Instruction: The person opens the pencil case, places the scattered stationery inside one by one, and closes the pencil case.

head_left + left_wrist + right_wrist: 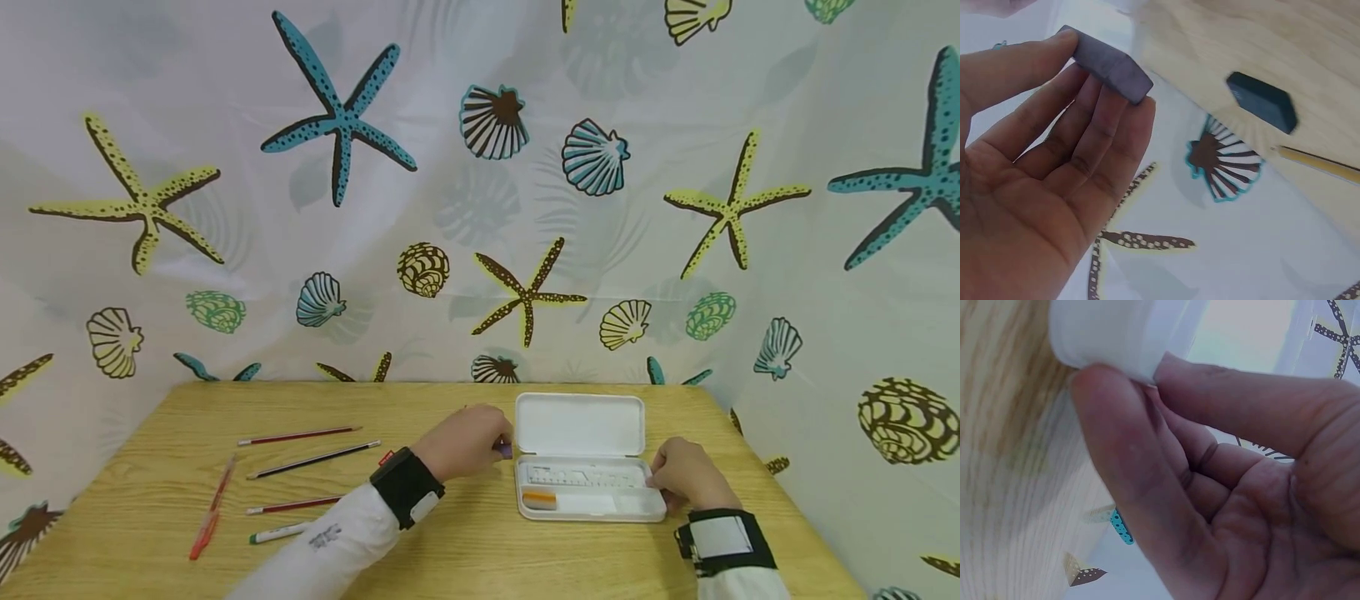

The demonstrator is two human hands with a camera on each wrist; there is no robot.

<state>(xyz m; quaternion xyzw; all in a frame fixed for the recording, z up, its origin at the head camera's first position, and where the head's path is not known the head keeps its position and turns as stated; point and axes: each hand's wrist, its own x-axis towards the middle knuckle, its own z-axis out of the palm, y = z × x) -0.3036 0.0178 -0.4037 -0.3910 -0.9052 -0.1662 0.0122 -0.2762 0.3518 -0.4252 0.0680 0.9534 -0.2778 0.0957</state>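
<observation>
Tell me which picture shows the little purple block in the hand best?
The left wrist view. There the purple block fills the frame close up, pinched between the left hand's thumb and fingers. The head view shows only a tiny purple speck beside the white case. The right wrist view does not show it.

pencils [300, 467] left on table [450, 550] | case [588, 487] right | eraser [538, 500] in case

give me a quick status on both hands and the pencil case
Left hand pinches purple eraser in fingers. Right hand grips open pencil case edge. Nothing in the way.
</observation>
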